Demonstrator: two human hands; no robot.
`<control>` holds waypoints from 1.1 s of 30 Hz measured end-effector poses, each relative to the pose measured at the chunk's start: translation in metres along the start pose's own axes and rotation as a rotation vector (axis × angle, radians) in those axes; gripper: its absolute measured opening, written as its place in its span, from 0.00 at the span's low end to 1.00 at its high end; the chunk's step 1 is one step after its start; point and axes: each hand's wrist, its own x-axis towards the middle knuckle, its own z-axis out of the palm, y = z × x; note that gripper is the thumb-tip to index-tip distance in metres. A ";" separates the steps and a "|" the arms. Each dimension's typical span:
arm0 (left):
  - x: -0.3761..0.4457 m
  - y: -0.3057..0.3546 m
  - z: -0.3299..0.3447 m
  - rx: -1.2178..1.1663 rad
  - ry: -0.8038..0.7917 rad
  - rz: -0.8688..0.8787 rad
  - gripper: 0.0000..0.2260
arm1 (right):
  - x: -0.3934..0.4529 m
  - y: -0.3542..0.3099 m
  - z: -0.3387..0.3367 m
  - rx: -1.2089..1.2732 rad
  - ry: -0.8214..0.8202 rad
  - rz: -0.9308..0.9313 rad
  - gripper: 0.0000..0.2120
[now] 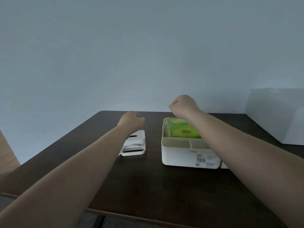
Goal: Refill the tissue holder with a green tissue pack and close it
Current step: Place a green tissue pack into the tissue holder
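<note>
A white tissue holder [187, 155] stands open on the dark table [148, 183], right of centre. A green tissue pack [182, 131] lies in its rear compartment; two small front compartments hold nothing I can see. The holder's white lid [136, 143], with dark slots, lies flat on the table to the left. My left hand [130, 120] hovers above the lid's far end, fingers curled into a fist with nothing in it. My right hand [183, 105] is a fist above the holder's far edge, and its forearm crosses over the holder's right side.
A large white box [278, 116] stands at the table's back right corner. A plain pale wall rises behind the table. The table's near edge runs across the bottom of the view.
</note>
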 end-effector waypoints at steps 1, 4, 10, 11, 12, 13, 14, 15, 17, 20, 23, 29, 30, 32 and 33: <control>-0.001 0.009 0.005 -0.017 -0.013 0.005 0.12 | 0.000 0.009 -0.008 -0.025 0.019 0.020 0.11; -0.002 0.028 0.020 -0.062 -0.060 0.014 0.15 | -0.002 0.040 -0.024 -0.105 0.050 0.113 0.05; 0.000 0.050 0.045 0.059 -0.100 0.011 0.16 | -0.014 0.096 -0.043 -0.184 0.056 0.358 0.04; 0.001 0.052 0.048 0.082 -0.107 0.005 0.18 | -0.014 0.103 -0.043 -0.198 0.029 0.404 0.11; 0.003 0.054 0.050 0.110 -0.113 0.001 0.19 | -0.015 0.110 -0.043 -0.236 0.002 0.440 0.18; 0.004 0.057 0.052 0.139 -0.118 0.000 0.20 | -0.017 0.115 -0.044 -0.263 -0.016 0.451 0.22; 0.006 0.059 0.054 0.164 -0.123 -0.003 0.21 | -0.019 0.119 -0.046 -0.271 -0.038 0.453 0.22; 0.006 0.061 0.056 0.179 -0.130 -0.011 0.22 | -0.020 0.122 -0.046 -0.259 -0.061 0.452 0.21; 0.006 0.065 0.059 0.185 -0.150 -0.029 0.20 | -0.021 0.128 -0.048 -0.182 -0.047 0.432 0.19; 0.002 0.070 0.063 0.205 -0.174 -0.058 0.13 | -0.022 0.135 -0.050 -0.117 -0.035 0.450 0.18; -0.001 0.074 0.064 0.188 -0.155 -0.077 0.11 | -0.030 0.136 -0.053 -0.284 -0.171 0.471 0.14; 0.002 0.081 0.064 -0.007 0.008 0.007 0.05 | -0.042 0.129 -0.055 -0.453 -0.380 0.445 0.18; 0.003 0.083 0.063 -0.046 0.035 0.023 0.06 | -0.043 0.128 -0.057 -0.477 -0.401 0.440 0.20; 0.004 0.087 0.061 -0.122 0.086 0.050 0.07 | -0.042 0.130 -0.055 -0.522 -0.416 0.429 0.26; 0.005 0.088 0.061 -0.165 0.109 0.059 0.08 | -0.041 0.133 -0.054 -0.537 -0.421 0.435 0.32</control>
